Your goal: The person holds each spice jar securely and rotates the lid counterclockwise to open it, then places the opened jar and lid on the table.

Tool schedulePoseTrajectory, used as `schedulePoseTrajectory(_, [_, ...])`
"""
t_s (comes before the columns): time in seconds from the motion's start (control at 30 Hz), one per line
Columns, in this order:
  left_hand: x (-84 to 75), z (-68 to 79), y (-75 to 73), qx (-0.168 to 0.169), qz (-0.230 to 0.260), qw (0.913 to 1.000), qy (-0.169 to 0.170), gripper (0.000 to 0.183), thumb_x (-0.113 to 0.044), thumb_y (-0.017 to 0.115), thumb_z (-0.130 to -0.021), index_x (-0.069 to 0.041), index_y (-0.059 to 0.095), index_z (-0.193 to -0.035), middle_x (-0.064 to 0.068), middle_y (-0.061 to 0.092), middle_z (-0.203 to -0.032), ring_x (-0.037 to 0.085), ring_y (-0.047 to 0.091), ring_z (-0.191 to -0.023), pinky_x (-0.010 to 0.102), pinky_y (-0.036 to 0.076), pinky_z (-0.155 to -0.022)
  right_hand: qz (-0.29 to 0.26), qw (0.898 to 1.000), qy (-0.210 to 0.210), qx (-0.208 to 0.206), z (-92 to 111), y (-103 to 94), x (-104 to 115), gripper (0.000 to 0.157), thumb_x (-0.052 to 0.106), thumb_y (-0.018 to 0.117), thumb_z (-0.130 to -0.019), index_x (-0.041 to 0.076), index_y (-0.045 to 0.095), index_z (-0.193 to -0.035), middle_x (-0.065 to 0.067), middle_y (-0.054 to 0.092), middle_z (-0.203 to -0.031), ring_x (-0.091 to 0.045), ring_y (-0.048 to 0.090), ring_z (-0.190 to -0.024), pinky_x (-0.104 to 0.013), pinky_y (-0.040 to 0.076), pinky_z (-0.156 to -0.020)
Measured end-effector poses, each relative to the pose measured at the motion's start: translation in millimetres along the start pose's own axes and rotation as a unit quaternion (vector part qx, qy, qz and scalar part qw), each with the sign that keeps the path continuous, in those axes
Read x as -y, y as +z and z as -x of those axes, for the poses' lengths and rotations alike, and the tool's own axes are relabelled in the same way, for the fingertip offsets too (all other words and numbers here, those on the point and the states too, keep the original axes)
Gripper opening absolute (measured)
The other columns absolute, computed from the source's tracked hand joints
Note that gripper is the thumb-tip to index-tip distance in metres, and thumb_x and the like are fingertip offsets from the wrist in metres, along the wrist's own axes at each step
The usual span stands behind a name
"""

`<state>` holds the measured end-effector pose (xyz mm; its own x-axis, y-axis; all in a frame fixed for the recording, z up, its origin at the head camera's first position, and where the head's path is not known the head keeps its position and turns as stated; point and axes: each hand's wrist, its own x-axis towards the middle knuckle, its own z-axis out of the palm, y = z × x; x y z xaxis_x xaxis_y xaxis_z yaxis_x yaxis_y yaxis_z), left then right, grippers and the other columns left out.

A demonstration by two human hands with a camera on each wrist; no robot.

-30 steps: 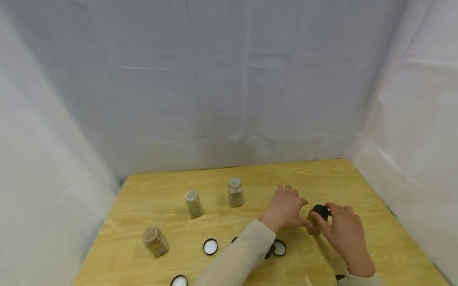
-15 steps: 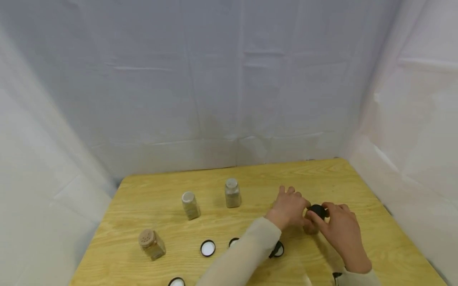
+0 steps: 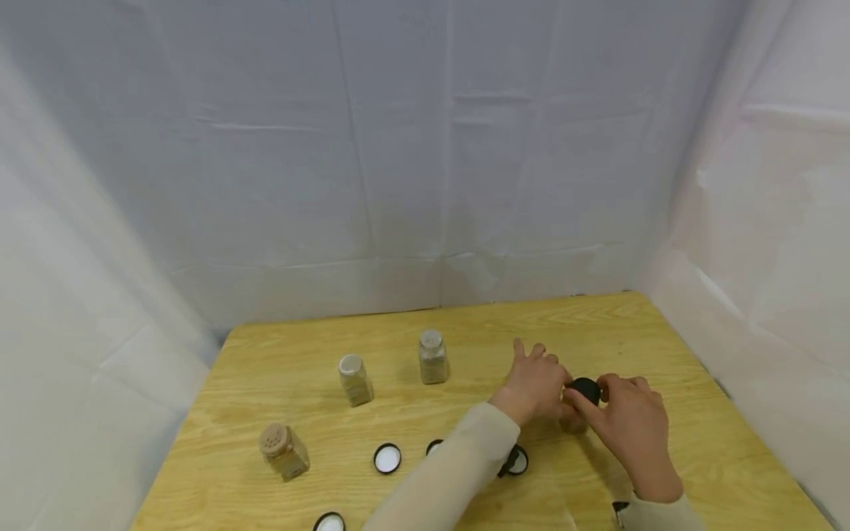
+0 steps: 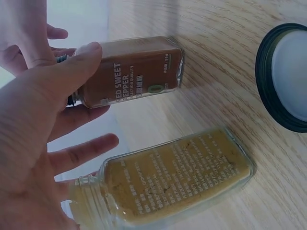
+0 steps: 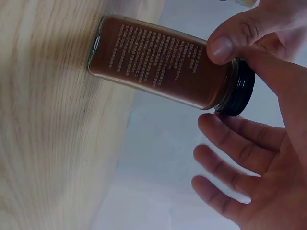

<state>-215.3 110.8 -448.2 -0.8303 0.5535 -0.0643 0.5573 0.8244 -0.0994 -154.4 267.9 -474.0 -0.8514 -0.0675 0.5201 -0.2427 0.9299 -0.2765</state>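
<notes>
A glass spice jar of red-brown powder (image 5: 153,62), labelled "sweet pepper" in the left wrist view, stands on the table at the right. My left hand (image 3: 533,385) holds it just below the neck, thumb on the near face. With thumb and index finger, my right hand (image 3: 634,424) pinches the black lid (image 5: 240,91) on its top; the other right fingers are spread. Close beside my left hand is a lidless jar of yellow-brown powder (image 4: 177,177); the head view hides it behind that hand. A loose black-rimmed lid (image 4: 290,76) lies nearby.
On the wood-grain table (image 3: 319,339) stand a jar with a perforated tan top (image 3: 284,451), a pale-topped jar (image 3: 356,380) and another pale-topped jar (image 3: 434,358). White-lined lids lie in front, including one lid (image 3: 387,459) near the middle. White sheets (image 3: 425,147) surround the table.
My left hand has moved right and closed on the red-brown jar's neck. The jar and its black lid have shifted slightly left, with my right fingers staying on the lid.
</notes>
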Motion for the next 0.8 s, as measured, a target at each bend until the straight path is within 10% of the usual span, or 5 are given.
schedulePoseTrajectory(0.3, [1.3, -1.5, -3.1, 0.025, 0.019, 0.9995, -0.006, 0.048, -0.070, 0.070, -0.091, -0.053, 0.066, -0.136, -0.014, 0.066, -0.135, 0.015, 0.053, -0.138, 0.059, 0.029, -0.125, -0.055, 0.995, 0.019, 0.085, 2, -7.3, -3, 0.048, 0.033, 0.080, -0.094, -0.006, 0.072, -0.122, -0.026, 0.075, -0.114, -0.047, 0.064, -0.107, -0.067, 0.050, -0.084])
schedulePoseTrajectory(0.6, [3.2, -3.4, 1.2, 0.028, 0.077, 0.9966, 0.005, 0.054, -0.070, 0.071, -0.090, -0.043, 0.069, -0.137, -0.014, 0.068, -0.132, 0.014, 0.058, -0.127, 0.045, 0.040, -0.117, -0.097, 0.982, 0.061, 0.148, 7, -18.0, -13, 0.052, 0.040, 0.073, -0.100, -0.006, 0.069, -0.125, -0.025, 0.072, -0.121, -0.050, 0.061, -0.116, -0.070, 0.046, -0.092])
schedulePoseTrajectory(0.8, [4.5, -3.5, 2.2, 0.030, 0.064, 0.9969, 0.034, 0.051, -0.062, 0.067, -0.097, -0.039, 0.064, -0.142, -0.011, 0.068, -0.131, 0.014, 0.058, -0.123, 0.042, 0.043, -0.111, -0.087, 0.991, 0.021, 0.104, 4, -9.5, -11, 0.051, 0.040, 0.076, -0.098, -0.007, 0.071, -0.117, -0.026, 0.073, -0.115, -0.050, 0.065, -0.108, -0.068, 0.051, -0.087])
